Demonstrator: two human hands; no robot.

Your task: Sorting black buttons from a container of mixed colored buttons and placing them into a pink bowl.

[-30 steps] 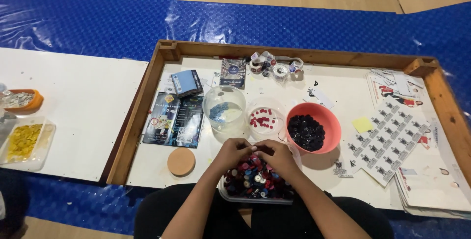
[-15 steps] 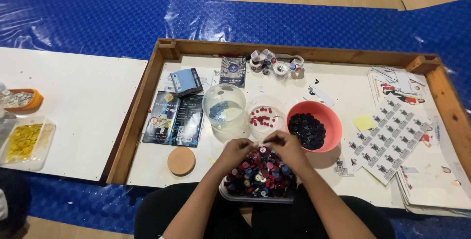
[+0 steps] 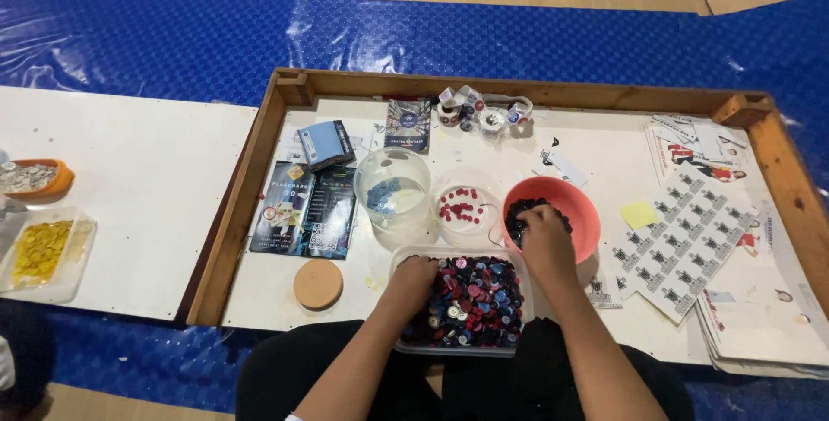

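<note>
Head view: left hand (image 3: 416, 280) buried fingers-down in the clear tub of mixed buttons (image 3: 471, 300), grip cannot tell. Right hand (image 3: 542, 235) reaches into the pink bowl (image 3: 580, 211) of dark buttons just ahead of it, fingers curled, hold unclear. Red-button cup (image 3: 465, 207) sits between hands; cork disc (image 3: 318, 284) left of left hand.

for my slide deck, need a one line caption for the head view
Left hand in a clear tray of mixed buttons, right hand over a red bowl.

Right hand (image 3: 544, 238) has left the clear tray of mixed buttons (image 3: 466, 300), now far-right over the pink bowl (image 3: 577, 214). Left hand (image 3: 413, 281) shifted left within the tray.
</note>
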